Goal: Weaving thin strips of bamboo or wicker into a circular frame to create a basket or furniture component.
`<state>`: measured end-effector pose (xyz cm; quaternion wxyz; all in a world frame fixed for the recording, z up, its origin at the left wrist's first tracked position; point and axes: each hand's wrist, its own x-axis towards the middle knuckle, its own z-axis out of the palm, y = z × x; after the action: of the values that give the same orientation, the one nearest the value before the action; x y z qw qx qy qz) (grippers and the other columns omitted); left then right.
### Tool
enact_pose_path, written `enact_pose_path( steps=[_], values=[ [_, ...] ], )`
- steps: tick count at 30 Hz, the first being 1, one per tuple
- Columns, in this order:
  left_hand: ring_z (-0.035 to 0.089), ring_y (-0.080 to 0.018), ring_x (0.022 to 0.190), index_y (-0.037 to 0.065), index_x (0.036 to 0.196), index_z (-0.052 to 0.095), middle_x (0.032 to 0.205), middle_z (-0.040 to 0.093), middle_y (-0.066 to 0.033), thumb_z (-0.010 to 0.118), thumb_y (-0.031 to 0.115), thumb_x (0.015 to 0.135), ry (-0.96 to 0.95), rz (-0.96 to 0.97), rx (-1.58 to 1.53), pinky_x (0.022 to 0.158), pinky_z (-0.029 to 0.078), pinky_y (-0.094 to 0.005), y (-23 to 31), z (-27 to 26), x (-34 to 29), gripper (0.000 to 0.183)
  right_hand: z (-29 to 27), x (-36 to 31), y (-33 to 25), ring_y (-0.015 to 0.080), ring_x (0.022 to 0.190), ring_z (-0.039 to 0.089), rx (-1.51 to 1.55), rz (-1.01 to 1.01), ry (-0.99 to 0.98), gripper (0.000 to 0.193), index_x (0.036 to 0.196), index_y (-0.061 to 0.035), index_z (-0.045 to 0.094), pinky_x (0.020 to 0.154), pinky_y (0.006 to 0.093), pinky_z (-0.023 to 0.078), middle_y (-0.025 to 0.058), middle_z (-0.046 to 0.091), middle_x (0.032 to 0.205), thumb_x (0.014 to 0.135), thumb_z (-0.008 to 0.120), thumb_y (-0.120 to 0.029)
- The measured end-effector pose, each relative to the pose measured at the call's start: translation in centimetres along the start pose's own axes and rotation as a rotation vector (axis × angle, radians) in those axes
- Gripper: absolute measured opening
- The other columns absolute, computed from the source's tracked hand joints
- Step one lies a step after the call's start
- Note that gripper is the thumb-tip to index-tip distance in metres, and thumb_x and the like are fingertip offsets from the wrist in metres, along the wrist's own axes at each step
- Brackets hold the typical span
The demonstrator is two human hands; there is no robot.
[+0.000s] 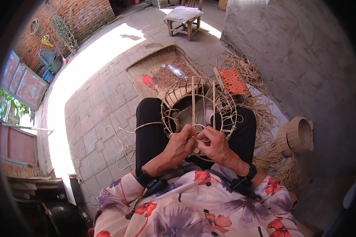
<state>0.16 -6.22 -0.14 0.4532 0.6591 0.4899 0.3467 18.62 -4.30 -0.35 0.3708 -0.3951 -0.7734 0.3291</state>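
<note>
On my lap rests a round, open basket frame [177, 94] with thin ribs and a rim wrapped in tan cord. Two straight strands [193, 100] cross its opening from the far side towards me. At the near rim my left hand [178, 145] is closed, thumb and fingers pinching tan cord. My right hand [216, 147] is closed in a pinch right beside it, also on the cord; the fingertips nearly meet and hide the exact spot. A loose cord [148, 124] trails from the left of the frame over my left knee.
Beyond my knees lies a shallow woven tray [136, 67] with brown scraps, a clear plastic bottle [177, 71] and a red item [148, 81]. Heaped cord [261, 114] and an orange woven piece [232, 81] lie right, near round woven baskets [298, 134]. A wooden stool [183, 17] stands far off.
</note>
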Motion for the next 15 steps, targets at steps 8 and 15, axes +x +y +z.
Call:
enact_pose_path(
  steps=[8,15],
  values=[
    [0.068,-0.0353,0.064,0.0,0.106,0.046,0.073,0.064,-0.0222,0.051,0.005,0.09,-0.015,0.004,0.0,0.057,0.053,-0.0425,0.1,-0.2,0.0,0.018,1.3,0.6,0.7,0.033,0.073,0.062,-0.262,-0.126,0.106,0.017,0.082,-0.005,0.056,0.063,0.0425,0.05,0.0109,0.057,0.079,0.076,0.071,-0.004],
    [0.062,-0.0136,0.063,0.003,0.107,0.041,0.08,0.065,-0.0103,0.048,0.004,0.095,0.011,-0.213,-0.35,0.055,0.052,-0.0264,0.1,-0.1,-0.1,0.014,0.6,-0.1,0.6,0.0315,0.072,0.061,-0.188,-0.217,0.02,0.018,0.083,-0.0048,0.057,0.063,0.0416,0.048,0.0107,0.056,0.079,0.075,0.073,-0.004]
  ],
)
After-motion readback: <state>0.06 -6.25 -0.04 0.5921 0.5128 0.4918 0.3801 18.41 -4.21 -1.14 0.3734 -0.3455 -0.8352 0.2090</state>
